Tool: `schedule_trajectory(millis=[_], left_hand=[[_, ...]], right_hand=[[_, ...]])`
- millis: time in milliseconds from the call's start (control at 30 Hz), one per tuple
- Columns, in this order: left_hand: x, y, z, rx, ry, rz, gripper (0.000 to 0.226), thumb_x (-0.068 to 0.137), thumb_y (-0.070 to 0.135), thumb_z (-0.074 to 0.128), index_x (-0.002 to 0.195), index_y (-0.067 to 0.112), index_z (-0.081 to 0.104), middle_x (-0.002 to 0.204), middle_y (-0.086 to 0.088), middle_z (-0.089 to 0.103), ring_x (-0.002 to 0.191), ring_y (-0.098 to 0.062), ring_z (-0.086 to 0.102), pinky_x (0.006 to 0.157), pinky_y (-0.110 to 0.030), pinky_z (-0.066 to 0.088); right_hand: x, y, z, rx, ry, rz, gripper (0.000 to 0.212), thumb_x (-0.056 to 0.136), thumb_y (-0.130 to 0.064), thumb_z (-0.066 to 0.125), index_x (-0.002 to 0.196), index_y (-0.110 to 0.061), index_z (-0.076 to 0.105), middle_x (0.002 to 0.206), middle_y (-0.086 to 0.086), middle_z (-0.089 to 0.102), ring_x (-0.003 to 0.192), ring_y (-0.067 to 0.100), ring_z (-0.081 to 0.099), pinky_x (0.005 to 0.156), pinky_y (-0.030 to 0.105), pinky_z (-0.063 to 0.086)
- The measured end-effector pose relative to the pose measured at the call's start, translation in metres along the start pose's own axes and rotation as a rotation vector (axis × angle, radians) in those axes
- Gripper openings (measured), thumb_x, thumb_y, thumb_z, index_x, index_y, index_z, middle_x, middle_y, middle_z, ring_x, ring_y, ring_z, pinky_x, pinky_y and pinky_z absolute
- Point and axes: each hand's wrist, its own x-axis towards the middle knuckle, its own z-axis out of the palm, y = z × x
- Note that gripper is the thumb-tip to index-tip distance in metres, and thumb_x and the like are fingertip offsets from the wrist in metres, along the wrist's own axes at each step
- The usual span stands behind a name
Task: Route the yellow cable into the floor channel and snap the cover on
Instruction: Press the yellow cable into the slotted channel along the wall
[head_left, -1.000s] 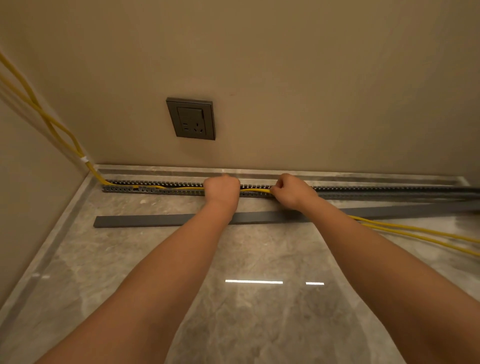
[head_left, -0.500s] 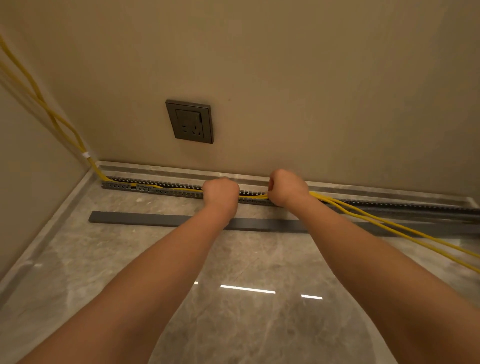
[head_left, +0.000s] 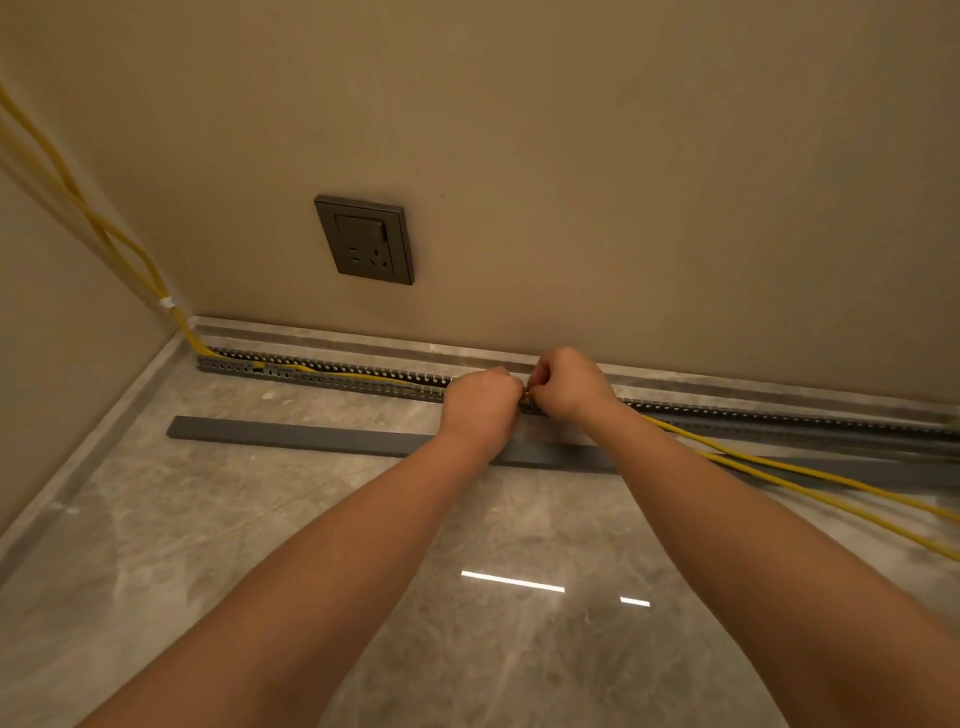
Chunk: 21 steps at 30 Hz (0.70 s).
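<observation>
A grey slotted floor channel (head_left: 332, 375) runs along the base of the back wall. The yellow cable (head_left: 789, 475) drops down the left corner, lies inside the channel's left part, then leaves it at my hands and trails loose over the floor to the right. My left hand (head_left: 480, 400) and my right hand (head_left: 569, 384) are side by side over the channel, both closed on the cable and almost touching. The flat grey cover strip (head_left: 291, 434) lies on the floor in front of the channel, partly hidden by my forearms.
A dark wall socket (head_left: 366, 240) sits above the channel. The left wall meets the back wall at the corner, where a white tie (head_left: 166, 302) binds the cable strands. Glossy marble floor (head_left: 208, 545) spreads toward me.
My hands have shifted right along the channel and drawn close together. More cable now lies inside the channel to their left; the loose strands on the right sit lower than half a second ago.
</observation>
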Motion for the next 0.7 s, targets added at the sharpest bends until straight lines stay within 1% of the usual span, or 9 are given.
schedule_trajectory(millis=[67,133,233,300,367,433,567,667,700], left_hand=[[0.002,0.001,-0.003,0.03,-0.022,-0.002,0.021,0.092,0.018,0.056,0.104,0.022,0.072,0.103,-0.004,0.067,0.094,-0.028,0.067,0.063,-0.032,0.042],[0.004,0.005,-0.007,0.05,-0.049,-0.018,0.018,0.092,0.016,0.057,0.102,0.019,0.072,0.104,-0.005,0.067,0.096,-0.028,0.067,0.063,-0.031,0.04],[0.004,0.011,-0.009,0.08,-0.067,-0.028,0.017,0.092,0.013,0.057,0.102,0.016,0.07,0.109,-0.006,0.066,0.1,-0.028,0.066,0.065,-0.031,0.041],[0.004,0.013,-0.01,0.086,-0.077,-0.039,0.019,0.092,0.01,0.056,0.103,0.014,0.07,0.11,-0.007,0.065,0.101,-0.029,0.066,0.067,-0.032,0.044],[0.006,0.015,-0.012,0.076,-0.088,-0.064,0.02,0.091,0.008,0.056,0.103,0.014,0.07,0.11,-0.007,0.067,0.101,-0.029,0.066,0.072,-0.034,0.049],[0.007,0.019,-0.015,0.071,-0.101,-0.084,0.02,0.091,0.007,0.056,0.103,0.013,0.071,0.108,-0.007,0.069,0.1,-0.029,0.067,0.073,-0.034,0.05],[0.009,0.022,-0.018,0.071,-0.14,-0.103,0.019,0.091,0.007,0.057,0.103,0.014,0.07,0.106,-0.006,0.07,0.097,-0.028,0.068,0.068,-0.032,0.045],[0.01,0.025,-0.021,0.082,-0.154,-0.117,0.021,0.092,0.003,0.056,0.105,0.011,0.069,0.108,-0.007,0.069,0.1,-0.028,0.067,0.072,-0.033,0.048],[0.01,0.026,-0.022,0.09,-0.158,-0.12,0.021,0.092,0.002,0.055,0.105,0.011,0.069,0.108,-0.007,0.069,0.1,-0.028,0.067,0.071,-0.033,0.047]], right_hand=[[0.0,0.001,-0.002,-0.005,-0.023,-0.018,0.016,0.082,-0.007,0.058,0.088,-0.014,0.072,0.1,0.013,0.073,0.098,0.032,0.066,0.079,0.036,0.053],[-0.002,0.001,-0.002,-0.037,-0.023,-0.041,0.019,0.083,-0.008,0.056,0.093,-0.015,0.071,0.104,0.012,0.071,0.101,0.031,0.064,0.078,0.036,0.051],[-0.007,0.005,-0.001,-0.105,0.061,-0.054,0.017,0.085,-0.014,0.056,0.096,-0.018,0.068,0.106,0.009,0.069,0.101,0.031,0.063,0.071,0.031,0.046],[-0.01,0.011,-0.002,-0.163,0.109,-0.065,0.013,0.085,-0.023,0.06,0.094,-0.018,0.067,0.104,0.008,0.069,0.099,0.031,0.063,0.07,0.031,0.045],[-0.013,0.018,-0.008,-0.195,0.134,-0.053,0.015,0.084,-0.033,0.062,0.088,-0.019,0.066,0.1,0.007,0.069,0.096,0.029,0.063,0.069,0.031,0.046],[-0.016,0.025,-0.015,-0.199,0.131,-0.022,0.018,0.083,-0.039,0.061,0.082,-0.021,0.062,0.096,0.006,0.069,0.094,0.029,0.063,0.068,0.031,0.046],[-0.024,0.038,-0.026,-0.177,0.106,0.034,0.026,0.081,-0.048,0.06,0.076,-0.023,0.06,0.088,0.003,0.068,0.088,0.027,0.063,0.068,0.031,0.046],[-0.029,0.045,-0.03,-0.148,0.083,0.059,0.027,0.082,-0.05,0.06,0.077,-0.024,0.06,0.082,-0.001,0.064,0.084,0.023,0.059,0.067,0.031,0.044],[-0.03,0.047,-0.031,-0.141,0.078,0.066,0.025,0.082,-0.05,0.06,0.078,-0.025,0.06,0.082,-0.002,0.063,0.084,0.023,0.059,0.068,0.031,0.044]])
